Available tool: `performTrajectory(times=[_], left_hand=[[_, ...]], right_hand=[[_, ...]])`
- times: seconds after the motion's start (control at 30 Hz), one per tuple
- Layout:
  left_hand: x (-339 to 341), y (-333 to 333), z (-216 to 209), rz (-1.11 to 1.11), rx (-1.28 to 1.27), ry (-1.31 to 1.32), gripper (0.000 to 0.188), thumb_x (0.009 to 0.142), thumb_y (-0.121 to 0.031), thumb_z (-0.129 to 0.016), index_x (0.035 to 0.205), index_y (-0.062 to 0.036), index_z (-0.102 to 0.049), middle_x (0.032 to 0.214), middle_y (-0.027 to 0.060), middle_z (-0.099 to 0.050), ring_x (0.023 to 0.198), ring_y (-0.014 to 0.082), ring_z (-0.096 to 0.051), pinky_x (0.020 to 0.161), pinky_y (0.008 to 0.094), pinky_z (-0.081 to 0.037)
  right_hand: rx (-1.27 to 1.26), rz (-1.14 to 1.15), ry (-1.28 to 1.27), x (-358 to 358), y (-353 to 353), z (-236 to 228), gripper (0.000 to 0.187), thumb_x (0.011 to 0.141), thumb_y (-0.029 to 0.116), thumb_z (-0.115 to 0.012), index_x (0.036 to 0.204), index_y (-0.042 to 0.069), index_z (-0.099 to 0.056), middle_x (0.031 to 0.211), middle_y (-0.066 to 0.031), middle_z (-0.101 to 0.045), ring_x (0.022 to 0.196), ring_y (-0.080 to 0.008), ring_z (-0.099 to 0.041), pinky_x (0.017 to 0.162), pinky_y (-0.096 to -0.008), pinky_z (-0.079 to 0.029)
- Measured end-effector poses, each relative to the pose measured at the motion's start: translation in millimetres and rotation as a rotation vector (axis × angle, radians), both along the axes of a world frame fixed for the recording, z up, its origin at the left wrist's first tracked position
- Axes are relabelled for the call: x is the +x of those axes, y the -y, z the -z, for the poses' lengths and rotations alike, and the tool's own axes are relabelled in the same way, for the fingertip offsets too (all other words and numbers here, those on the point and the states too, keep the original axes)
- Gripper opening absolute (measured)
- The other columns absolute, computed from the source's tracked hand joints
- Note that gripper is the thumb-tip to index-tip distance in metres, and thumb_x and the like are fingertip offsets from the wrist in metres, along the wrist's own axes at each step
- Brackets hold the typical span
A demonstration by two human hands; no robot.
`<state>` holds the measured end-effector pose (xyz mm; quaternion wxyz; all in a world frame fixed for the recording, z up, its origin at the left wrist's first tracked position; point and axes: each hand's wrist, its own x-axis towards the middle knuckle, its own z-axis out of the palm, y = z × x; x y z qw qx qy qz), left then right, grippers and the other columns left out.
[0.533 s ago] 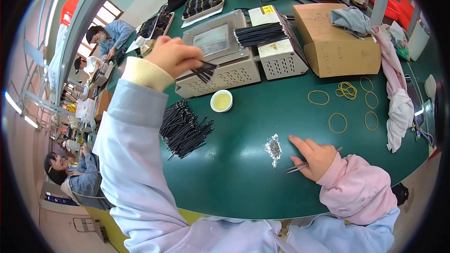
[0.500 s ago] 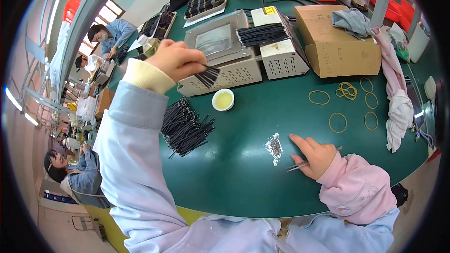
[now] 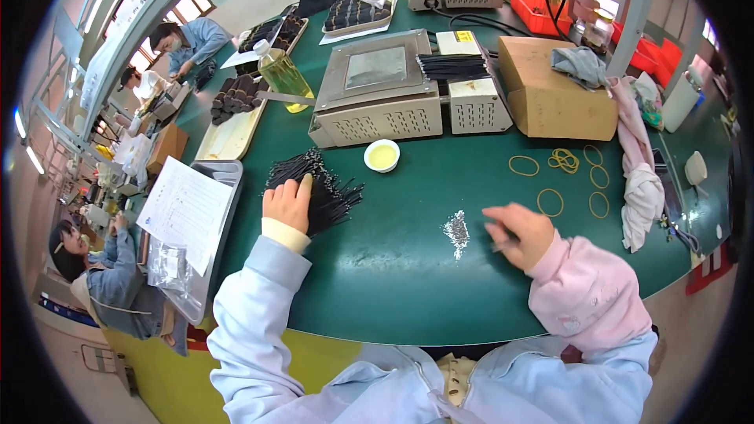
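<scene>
A pile of thin black wires [image 3: 334, 202] with small silvery tips lies left of the middle of the table. My left hand [image 3: 287, 206] is over the pile's left side, its fingers curled down onto some wires; the fingertips are partly hidden. Right of the middle is a small heap of tiny grey and white bits [image 3: 456, 234]. My right hand [image 3: 525, 237] is just right of that heap, index finger reaching forward and thumb below. Its fingers are slightly blurred, and the tweezers that showed in it earlier are barely discernible. A white cup [image 3: 382, 156] of yellowish liquid stands behind the wires.
A metal heating box [image 3: 377, 118] stands at the back, beside a smaller box with black wires [image 3: 454, 67] on top. Rubber bands [image 3: 550, 202] and a cardboard box [image 3: 556, 102] are at right. A grey tray [image 3: 222, 224] with papers and an oil bottle [image 3: 284, 78] are at left. Other people sit farther left.
My left hand has come down from above the heating box, where it held a small bunch of black wires, onto the wire pile. My right hand has lifted slightly; the tweezers hardly show now.
</scene>
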<state>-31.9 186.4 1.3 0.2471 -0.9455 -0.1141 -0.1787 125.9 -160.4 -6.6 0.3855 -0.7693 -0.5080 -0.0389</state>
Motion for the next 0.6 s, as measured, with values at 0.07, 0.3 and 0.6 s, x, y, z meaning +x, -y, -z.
performTrajectory(times=[0.07, 0.3, 0.6], left_hand=[[-7.0, -4.5, 8.8, 0.058, 0.026, 0.077, 0.032, 0.071, -0.017, -0.057, 0.102, -0.0098, -0.059, 0.090, 0.0055, -0.052, 0.081, 0.0213, -0.052, 0.079, 0.0374, -0.038], [-1.7, 73.0, -12.9, 0.261, -0.141, 0.317, 0.040, 0.066, -0.015, -0.063, 0.105, -0.0077, -0.058, 0.111, 0.0106, -0.052, 0.099, 0.0243, -0.051, 0.091, 0.0402, -0.034], [-3.9, 83.7, -0.5, 0.460, -0.352, 0.230, 0.044, 0.062, -0.011, -0.066, 0.105, -0.0073, -0.058, 0.118, 0.0165, -0.048, 0.106, 0.0283, -0.048, 0.094, 0.0427, -0.031]], right_hand=[[0.142, -0.067, 0.021, 27.0, -19.2, -11.6, 0.016, 0.076, 0.002, -0.062, 0.091, 0.004, -0.061, 0.076, -0.0100, -0.059, 0.063, -0.0223, -0.058, 0.058, -0.0290, -0.047], [0.245, 0.093, 0.351, 133.6, -102.0, -50.7, 0.016, 0.074, 0.010, -0.066, 0.090, 0.007, -0.063, 0.087, -0.0091, -0.061, 0.077, -0.0242, -0.060, 0.067, -0.0316, -0.049], [-0.158, 0.315, 0.382, 135.4, -132.9, -64.3, 0.016, 0.073, 0.016, -0.066, 0.088, 0.011, -0.061, 0.089, -0.0055, -0.059, 0.080, -0.0273, -0.059, 0.069, -0.0357, -0.048]])
